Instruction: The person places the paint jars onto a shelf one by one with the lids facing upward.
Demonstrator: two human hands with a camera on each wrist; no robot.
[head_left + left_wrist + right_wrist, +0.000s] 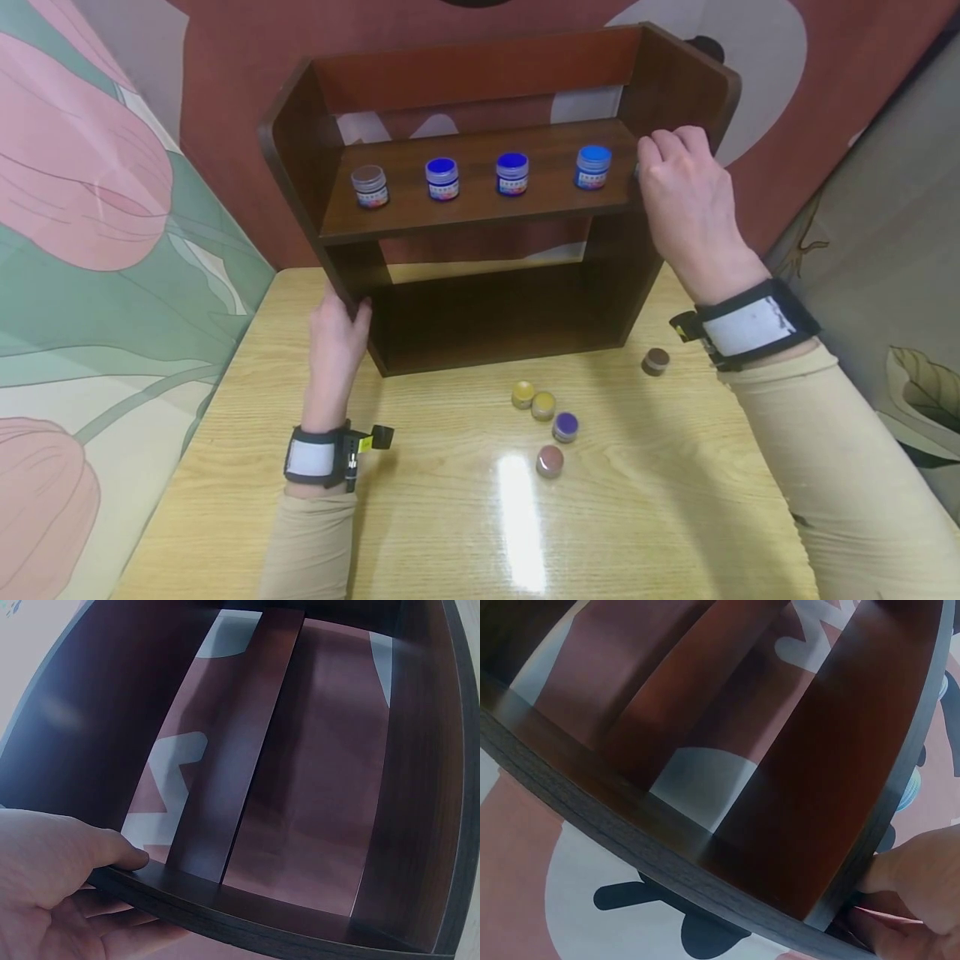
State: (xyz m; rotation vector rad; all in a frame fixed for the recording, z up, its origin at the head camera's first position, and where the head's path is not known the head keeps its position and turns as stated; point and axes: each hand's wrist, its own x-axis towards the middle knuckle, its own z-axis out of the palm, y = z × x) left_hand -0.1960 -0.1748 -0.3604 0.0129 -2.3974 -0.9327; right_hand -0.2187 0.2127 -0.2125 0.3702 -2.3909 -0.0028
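Note:
A dark brown wooden shelf (480, 218) stands on the table. My left hand (337, 329) grips its left side panel, thumb (124, 851) on the inner face and fingers on the outer side. At the right end of the upper board, my right hand (686, 187) holds a small paint jar (638, 169), mostly hidden behind the fingers. Along that board to its left stand a light blue jar (592, 168), two dark blue jars (512, 174) and a jar with a brownish clear lid (370, 187). In the right wrist view the fingertips are right at the board's front edge (881, 817).
On the table (435, 500) before the shelf lie two yellow jars (522, 395), a purple jar (566, 427) and a pink jar (550, 462). A dark brown jar (656, 362) sits by the shelf's right foot. Patterned cloth (90, 150) hangs behind and beside the table.

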